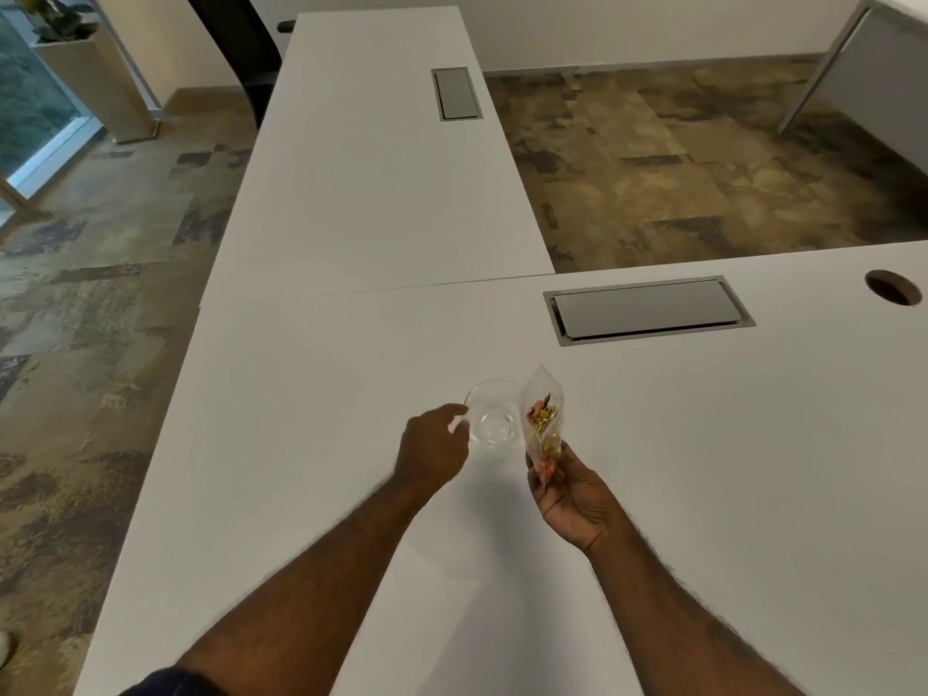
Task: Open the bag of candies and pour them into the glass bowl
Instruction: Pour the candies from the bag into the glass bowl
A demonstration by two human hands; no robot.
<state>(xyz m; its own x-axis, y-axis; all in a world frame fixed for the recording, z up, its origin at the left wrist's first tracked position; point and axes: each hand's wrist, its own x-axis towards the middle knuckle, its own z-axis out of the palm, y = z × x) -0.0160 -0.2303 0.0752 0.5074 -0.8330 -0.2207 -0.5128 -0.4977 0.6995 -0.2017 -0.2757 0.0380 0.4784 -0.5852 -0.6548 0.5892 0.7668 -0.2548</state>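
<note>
Bag [541, 419] of candies sits upright in the right hand [570, 499], fingers closed round its lower end, just right of the bowl [492, 414]; both are mid-desk [301, 394], well in from the near edge. The left hand [432, 444] touches the bowl's left rim, its fingers curled at the glass; whether it truly grips I cannot tell. To do this step well, I judge, steady the bowl, then bring the bag's mouth over its middle before tipping. The bag is clear, with orange and gold candies bunched low; its top looks slack, open or not unclear. The bowl looks empty.
</note>
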